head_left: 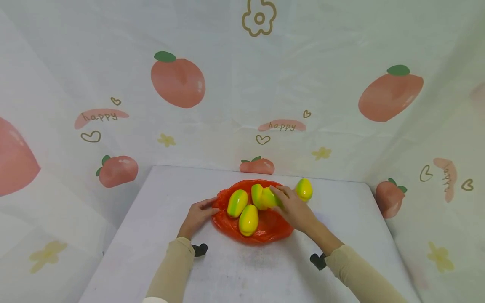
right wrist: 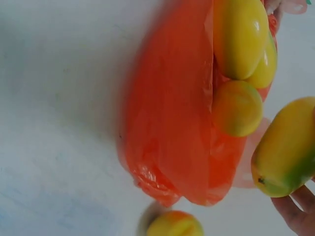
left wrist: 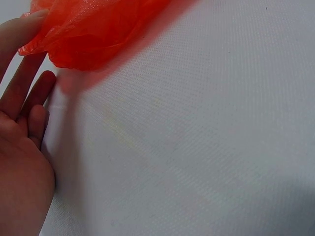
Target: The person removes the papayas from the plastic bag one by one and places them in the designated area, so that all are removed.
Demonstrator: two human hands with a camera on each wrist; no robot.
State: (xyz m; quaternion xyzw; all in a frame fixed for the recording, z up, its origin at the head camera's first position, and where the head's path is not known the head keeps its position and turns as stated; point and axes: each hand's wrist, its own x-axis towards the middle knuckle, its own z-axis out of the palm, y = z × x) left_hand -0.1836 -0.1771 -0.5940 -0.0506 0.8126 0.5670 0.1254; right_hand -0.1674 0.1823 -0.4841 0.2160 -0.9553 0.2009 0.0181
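A red plastic bag (head_left: 270, 227) lies spread open on the table with three yellow-green mangoes in it: one mango (head_left: 237, 203) at the left, another mango (head_left: 248, 220) in front and a third mango (head_left: 257, 194) behind. My left hand (head_left: 198, 216) pinches the bag's left edge; in the left wrist view the thumb lies over the red plastic (left wrist: 98, 39) and fingers show beneath it. Above the bag's right part, my right hand (head_left: 297, 210) grips a further mango (right wrist: 288, 147) by its sides. One more mango (head_left: 304, 189) rests on the table beyond that hand.
The white table (head_left: 151, 252) meets a fruit-printed cloth (head_left: 219, 139) at the back and sides. Dark wrist pieces show by both sleeves, one black piece (head_left: 200, 250) at the left and another black piece (head_left: 318, 261) at the right.
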